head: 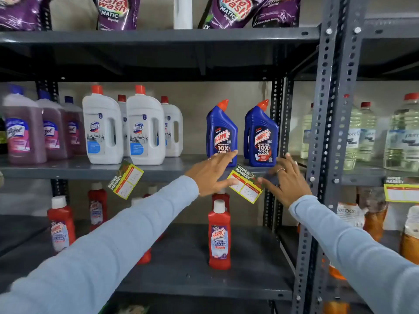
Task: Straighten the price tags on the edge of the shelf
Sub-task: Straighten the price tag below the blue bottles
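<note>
Crooked price tag (125, 179) on shelf edge (68, 172) under Domex jugs (102, 130), untouched. Left hand (210, 175) flat, thumb touching 2nd tilted tag (246, 185). Right hand (288, 180) spread, touching its other side. Neither grips. Thin card, prob. light & bendy: take by side edges, rotate gently.

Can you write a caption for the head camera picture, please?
Left hand and right hand touch a tilted yellow paper price tag on the grey metal shelf edge.
</note>
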Demonstrator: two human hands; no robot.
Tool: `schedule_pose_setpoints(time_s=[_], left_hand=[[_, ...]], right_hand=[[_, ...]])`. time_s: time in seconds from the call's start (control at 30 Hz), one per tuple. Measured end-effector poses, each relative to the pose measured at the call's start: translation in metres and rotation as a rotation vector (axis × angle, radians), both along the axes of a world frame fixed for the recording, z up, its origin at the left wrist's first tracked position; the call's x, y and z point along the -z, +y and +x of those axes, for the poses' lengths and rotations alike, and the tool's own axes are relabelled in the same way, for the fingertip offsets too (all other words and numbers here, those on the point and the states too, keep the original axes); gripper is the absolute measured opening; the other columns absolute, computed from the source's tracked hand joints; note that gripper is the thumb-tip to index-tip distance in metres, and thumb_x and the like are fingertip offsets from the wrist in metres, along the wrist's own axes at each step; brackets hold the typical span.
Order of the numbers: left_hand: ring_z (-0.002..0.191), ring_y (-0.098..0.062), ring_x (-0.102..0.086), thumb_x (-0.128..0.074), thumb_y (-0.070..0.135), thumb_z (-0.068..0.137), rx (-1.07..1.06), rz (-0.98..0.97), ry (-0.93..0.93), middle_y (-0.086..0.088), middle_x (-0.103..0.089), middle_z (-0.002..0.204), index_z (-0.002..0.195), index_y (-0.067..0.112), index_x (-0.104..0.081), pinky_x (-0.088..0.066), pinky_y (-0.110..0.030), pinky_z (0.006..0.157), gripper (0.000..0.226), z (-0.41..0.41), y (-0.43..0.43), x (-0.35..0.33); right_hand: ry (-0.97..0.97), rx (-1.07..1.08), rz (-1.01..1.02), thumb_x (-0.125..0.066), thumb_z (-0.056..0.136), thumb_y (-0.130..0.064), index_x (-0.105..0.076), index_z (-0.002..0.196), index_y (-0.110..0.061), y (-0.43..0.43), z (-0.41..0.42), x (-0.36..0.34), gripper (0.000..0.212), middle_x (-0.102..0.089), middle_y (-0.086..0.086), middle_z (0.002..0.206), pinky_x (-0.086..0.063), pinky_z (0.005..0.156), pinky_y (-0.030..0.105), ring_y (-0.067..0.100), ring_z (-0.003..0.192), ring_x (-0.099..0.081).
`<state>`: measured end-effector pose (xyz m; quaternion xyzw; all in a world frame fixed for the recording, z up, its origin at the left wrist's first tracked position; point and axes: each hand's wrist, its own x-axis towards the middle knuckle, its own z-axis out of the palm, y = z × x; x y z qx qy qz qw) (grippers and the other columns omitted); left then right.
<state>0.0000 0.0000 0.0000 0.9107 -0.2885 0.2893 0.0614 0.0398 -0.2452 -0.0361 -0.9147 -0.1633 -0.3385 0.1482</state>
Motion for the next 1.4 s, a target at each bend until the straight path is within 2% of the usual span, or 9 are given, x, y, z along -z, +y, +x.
schedule_pose_setpoints(time_s=[0.17, 0.4, 0.6, 0.73, 0.83, 0.9, 1.03, 1.2, 1.4], left_hand=[[0.127, -0.032, -0.042, -0.039, 0.056, 0.089, -0.164, -0.072, 0.256, -0.012, -0.034, 0.147, 0.14, 0.023, -0.019, -0.043, -0.05, 0.098, 0.064, 0.031, -0.024, 0.002], [0.102, -0.036, -0.054, -0.039, 0.031, 0.095, -0.305, 0.329, 0.077, -0.016, -0.057, 0.112, 0.119, 0.012, -0.045, -0.045, -0.044, 0.081, 0.032, 0.05, -0.051, -0.02], [0.101, -0.031, -0.056, -0.044, 0.025, 0.094, -0.305, 0.375, 0.002, -0.009, -0.06, 0.102, 0.104, 0.014, -0.054, -0.045, -0.041, 0.075, 0.018, 0.054, -0.049, -0.018], [0.101, -0.028, -0.055, -0.042, 0.033, 0.094, -0.289, 0.185, 0.021, -0.005, -0.059, 0.103, 0.099, 0.02, -0.058, -0.045, -0.041, 0.078, 0.021, 0.044, -0.046, -0.011], [0.1, -0.023, -0.053, -0.043, 0.041, 0.093, -0.18, -0.009, 0.194, -0.001, -0.055, 0.103, 0.087, 0.024, -0.059, -0.046, -0.039, 0.078, 0.024, 0.035, -0.038, -0.002], [0.115, -0.024, -0.044, -0.045, 0.042, 0.092, -0.211, 0.038, 0.145, -0.002, -0.048, 0.121, 0.096, 0.025, -0.063, -0.044, -0.042, 0.087, 0.025, 0.033, -0.036, 0.017], [0.14, -0.031, -0.016, -0.052, 0.041, 0.089, -0.284, 0.007, -0.11, -0.004, -0.029, 0.151, 0.105, 0.024, -0.068, -0.008, -0.045, 0.114, 0.028, 0.042, -0.043, 0.065], [0.132, -0.029, -0.028, -0.055, 0.04, 0.087, -0.285, -0.213, -0.214, -0.005, -0.045, 0.14, 0.097, 0.022, -0.072, -0.017, -0.047, 0.111, 0.027, 0.051, -0.05, 0.069], [0.115, -0.021, -0.037, -0.053, 0.04, 0.088, -0.228, -0.39, -0.163, 0.001, -0.054, 0.122, 0.096, 0.019, -0.07, -0.022, -0.033, 0.091, 0.028, 0.06, -0.045, 0.052]], right_hand=[[0.105, -0.07, -0.012, -0.054, 0.078, -0.06, -0.062, 0.098, -0.015, 0.001, 0.017, -0.001, 0.05, -0.058, 0.006, 0.117, -0.016, 0.115, 0.044, 0.024, 0.122, -0.048], [-0.013, -0.053, 0.025, -0.059, 0.082, -0.045, -0.072, 0.094, -0.012, 0.009, 0.027, 0.009, 0.037, -0.055, 0.005, 0.129, -0.008, 0.117, 0.05, 0.023, 0.123, -0.047], [0.026, -0.026, 0.074, -0.064, 0.079, -0.042, -0.075, 0.091, -0.017, 0.012, 0.028, -0.003, 0.03, -0.064, 0.007, 0.12, -0.017, 0.116, 0.048, 0.023, 0.114, -0.054], [0.134, -0.145, 0.179, -0.071, 0.076, -0.034, -0.076, 0.09, -0.013, 0.003, 0.024, -0.015, 0.026, -0.064, 0.007, 0.122, -0.041, 0.1, 0.039, 0.024, 0.11, -0.057], [0.243, -0.328, 0.291, -0.077, 0.069, -0.025, -0.076, 0.088, -0.011, -0.011, 0.021, -0.018, 0.023, -0.061, 0.007, 0.129, -0.039, 0.099, 0.034, 0.024, 0.118, -0.053], [0.214, -0.283, 0.159, -0.078, 0.067, -0.028, -0.077, 0.088, -0.015, -0.013, 0.021, -0.01, 0.025, -0.054, 0.002, 0.137, -0.033, 0.107, 0.04, 0.027, 0.129, -0.042], [0.083, -0.138, -0.014, -0.078, 0.065, -0.036, -0.078, 0.086, -0.02, -0.005, 0.027, 0.005, 0.026, -0.05, -0.002, 0.14, -0.023, 0.113, 0.041, 0.025, 0.134, -0.034], [0.184, -0.262, 0.285, -0.081, 0.063, -0.032, -0.075, 0.07, -0.021, -0.012, 0.035, -0.012, 0.014, -0.068, -0.001, 0.115, -0.052, 0.086, 0.034, 0.013, 0.102, -0.06], [0.258, -0.333, 0.488, -0.082, 0.061, -0.032, -0.07, 0.06, -0.028, -0.011, 0.039, -0.021, 0.013, -0.072, -0.003, 0.095, -0.04, 0.063, 0.01, 0.005, 0.086, -0.061]])
